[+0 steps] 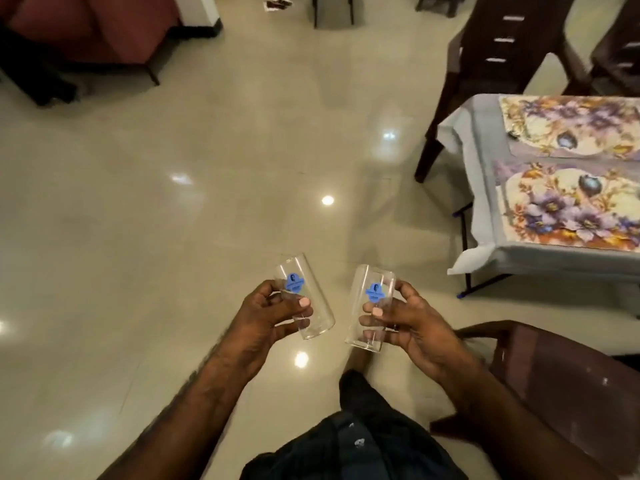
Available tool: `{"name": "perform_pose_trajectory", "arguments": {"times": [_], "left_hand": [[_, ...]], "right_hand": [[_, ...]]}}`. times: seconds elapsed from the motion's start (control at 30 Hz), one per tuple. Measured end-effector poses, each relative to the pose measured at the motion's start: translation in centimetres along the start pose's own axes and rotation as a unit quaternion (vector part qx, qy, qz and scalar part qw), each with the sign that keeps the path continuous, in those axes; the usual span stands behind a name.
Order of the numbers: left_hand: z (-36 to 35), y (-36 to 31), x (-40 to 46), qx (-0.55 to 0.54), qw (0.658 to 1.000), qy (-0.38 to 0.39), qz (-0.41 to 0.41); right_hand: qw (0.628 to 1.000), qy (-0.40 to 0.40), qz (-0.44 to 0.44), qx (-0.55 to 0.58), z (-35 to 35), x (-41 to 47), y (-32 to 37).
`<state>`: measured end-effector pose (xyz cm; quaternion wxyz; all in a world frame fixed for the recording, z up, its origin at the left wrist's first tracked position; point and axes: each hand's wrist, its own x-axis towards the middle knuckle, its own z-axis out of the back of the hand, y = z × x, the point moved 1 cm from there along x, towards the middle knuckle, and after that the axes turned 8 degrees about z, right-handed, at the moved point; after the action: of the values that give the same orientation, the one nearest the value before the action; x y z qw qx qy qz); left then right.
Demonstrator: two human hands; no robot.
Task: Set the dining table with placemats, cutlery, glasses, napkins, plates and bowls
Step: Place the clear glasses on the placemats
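My left hand (266, 315) grips a clear drinking glass (313, 322) with a blue sticker, tilted with its rim pointing away from me. My right hand (412, 327) holds a second clear glass (370, 282) with the same blue sticker, nearly upright. Both glasses hang over the floor in front of my body. At the right stands the dining table (481, 174) under a grey cloth. Two floral placemats lie on it, one farther (568, 124) and one nearer (568, 206).
A dark brown plastic chair (575, 379) stands close at my lower right, beside the table. Another dark chair (502, 46) stands at the table's far end. A red sofa (86, 26) sits at the far left. Glossy beige floor tiles (173, 202) spread between them.
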<state>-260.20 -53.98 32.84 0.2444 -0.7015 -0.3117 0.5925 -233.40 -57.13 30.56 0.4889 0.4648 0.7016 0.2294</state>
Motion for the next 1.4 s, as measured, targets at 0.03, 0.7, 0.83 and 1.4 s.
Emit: {"name": "perform_pose_trajectory", "arguments": {"times": [0.03,0.7,0.83,1.4], "left_hand": [[-1.8,-1.6,2.0,0.011,1.000,0.007,0.007],[-40.7,-22.1,36.7,0.317,0.893,0.317,0.043],[-49.5,-22.0,41.6,0.387,0.834,0.389,0.050],[-69.7,-13.7,48.6,0.484,0.788,0.380,-0.014]], "right_hand": [[1.000,-0.007,0.004,0.005,1.1,1.5,1.8],[0.900,-0.350,0.177,0.188,25.0,17.6,24.1],[0.833,-0.474,0.194,0.209,28.1,17.1,26.4],[0.755,-0.568,0.079,-0.318,54.2,19.3,40.1]]}}
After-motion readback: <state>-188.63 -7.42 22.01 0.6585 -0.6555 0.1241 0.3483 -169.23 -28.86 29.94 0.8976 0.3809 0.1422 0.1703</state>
